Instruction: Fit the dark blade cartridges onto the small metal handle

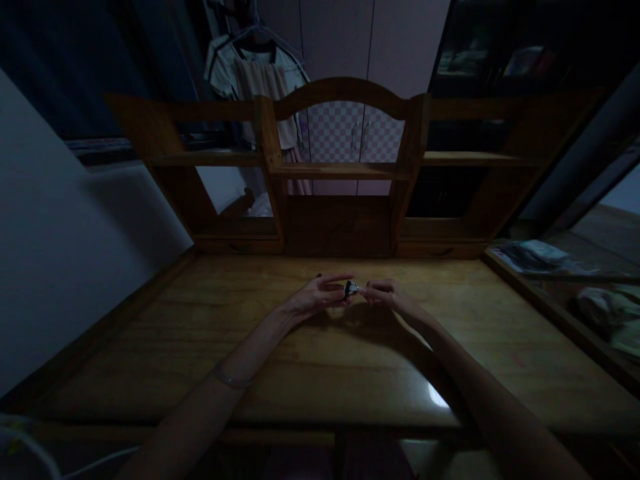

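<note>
hands around clip (no lettering legible)

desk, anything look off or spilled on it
Nothing stands out. The desk shows no spill or damage; both hands pinch a small dark object above it. The dim light hides fine detail.

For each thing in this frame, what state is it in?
small dark object: pinched between both hands, above the desk.
left hand: fingers closed on the object.
right hand: fingers closed on the object.
desk: glossy, bare around the hands.
garments: hanging behind.
</note>
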Demonstrator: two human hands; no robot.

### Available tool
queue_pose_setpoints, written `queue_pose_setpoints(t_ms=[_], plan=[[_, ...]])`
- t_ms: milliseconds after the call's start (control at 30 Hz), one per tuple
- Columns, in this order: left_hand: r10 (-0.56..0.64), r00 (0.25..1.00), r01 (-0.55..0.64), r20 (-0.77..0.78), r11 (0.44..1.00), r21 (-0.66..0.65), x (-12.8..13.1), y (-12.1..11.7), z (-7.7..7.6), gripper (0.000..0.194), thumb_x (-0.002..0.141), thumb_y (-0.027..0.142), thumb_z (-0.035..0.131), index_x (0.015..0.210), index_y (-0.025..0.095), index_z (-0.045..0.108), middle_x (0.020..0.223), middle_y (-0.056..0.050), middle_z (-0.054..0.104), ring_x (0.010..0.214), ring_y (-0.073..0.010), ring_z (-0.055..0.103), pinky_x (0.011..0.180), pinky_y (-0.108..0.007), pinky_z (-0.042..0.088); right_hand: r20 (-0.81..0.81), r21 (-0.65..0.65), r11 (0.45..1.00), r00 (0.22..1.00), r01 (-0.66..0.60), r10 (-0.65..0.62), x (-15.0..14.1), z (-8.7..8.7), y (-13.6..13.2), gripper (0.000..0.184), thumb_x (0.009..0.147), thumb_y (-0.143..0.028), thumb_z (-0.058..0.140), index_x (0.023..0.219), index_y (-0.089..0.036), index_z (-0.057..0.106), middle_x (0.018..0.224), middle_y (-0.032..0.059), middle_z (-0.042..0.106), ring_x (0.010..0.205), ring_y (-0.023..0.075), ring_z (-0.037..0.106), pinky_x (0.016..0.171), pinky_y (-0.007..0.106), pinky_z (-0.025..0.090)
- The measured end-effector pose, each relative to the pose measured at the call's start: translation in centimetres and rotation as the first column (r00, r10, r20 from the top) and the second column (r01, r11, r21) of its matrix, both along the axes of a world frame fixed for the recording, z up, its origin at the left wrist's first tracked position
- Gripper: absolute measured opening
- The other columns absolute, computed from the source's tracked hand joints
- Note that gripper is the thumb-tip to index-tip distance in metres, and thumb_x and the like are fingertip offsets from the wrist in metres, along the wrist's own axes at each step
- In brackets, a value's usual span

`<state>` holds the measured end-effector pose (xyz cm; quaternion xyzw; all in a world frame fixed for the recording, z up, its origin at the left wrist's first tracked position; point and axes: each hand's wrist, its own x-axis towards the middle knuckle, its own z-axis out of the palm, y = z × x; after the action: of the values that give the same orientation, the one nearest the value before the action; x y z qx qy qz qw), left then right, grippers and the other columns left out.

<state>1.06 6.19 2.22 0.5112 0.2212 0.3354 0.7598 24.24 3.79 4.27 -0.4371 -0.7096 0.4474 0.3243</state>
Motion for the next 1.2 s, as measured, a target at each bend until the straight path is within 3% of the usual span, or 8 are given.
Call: queue_pose_setpoints(t_ms=[300,633,900,1200], plan=[[0.065,0.998,-0.064,-0.012,0.994,0.09,0.24,0.24,-0.32,0.052,0.075,0.019,0.071,0.125,0.016,0.056,0.112,-0.015,0.06,0.093,-0.0201,0.063,0.086,-0.033,0.048,0.074,0.072,0.997,0.997,-0.034,0.029,0.0,0.38,-0.18,0.046,0.084,-0.053,0.052,0.065,-0.012,0.054,0.062,0.0008,0.047,0.061,0.0101,0.042,0.057,0.025,0.027],[0.096,0.995,-0.095,-0.005,0.991,0.094,0.43,0.07,-0.51,0.051,0.073,0.019,0.072,0.122,0.02,0.059,0.111,-0.012,0.062,0.09,-0.0191,0.064,0.087,-0.034,0.048,0.047,0.122,0.993,0.999,-0.003,-0.003,-0.23,-0.08,-0.07,0.045,0.085,-0.053,0.052,0.065,-0.012,0.053,0.063,0.0008,0.045,0.062,0.0099,0.041,0.057,0.025,0.027],[0.12,0.993,-0.119,-0.007,0.99,0.078,0.54,0.14,-0.71,0.047,0.073,0.019,0.073,0.118,0.018,0.062,0.109,-0.012,0.063,0.088,-0.0178,0.065,0.085,-0.032,0.049,0.062,0.095,0.995,0.998,0.003,-0.009,-0.45,0.81,-0.54,0.047,0.084,-0.055,0.052,0.063,-0.013,0.051,0.061,0.0013,0.042,0.059,0.0102,0.039,0.055,0.025,0.027],[0.124,0.992,-0.124,-0.002,0.989,0.082,0.62,-0.01,-0.54,0.049,0.073,0.021,0.072,0.12,0.017,0.06,0.106,-0.012,0.064,0.09,-0.0183,0.064,0.084,-0.031,0.05,0.074,0.153,0.988,0.997,-0.029,0.018,-0.32,0.28,-0.24,0.047,0.086,-0.054,0.051,0.065,-0.012,0.053,0.062,0.001,0.045,0.06,0.0097,0.041,0.056,0.025,0.029]])
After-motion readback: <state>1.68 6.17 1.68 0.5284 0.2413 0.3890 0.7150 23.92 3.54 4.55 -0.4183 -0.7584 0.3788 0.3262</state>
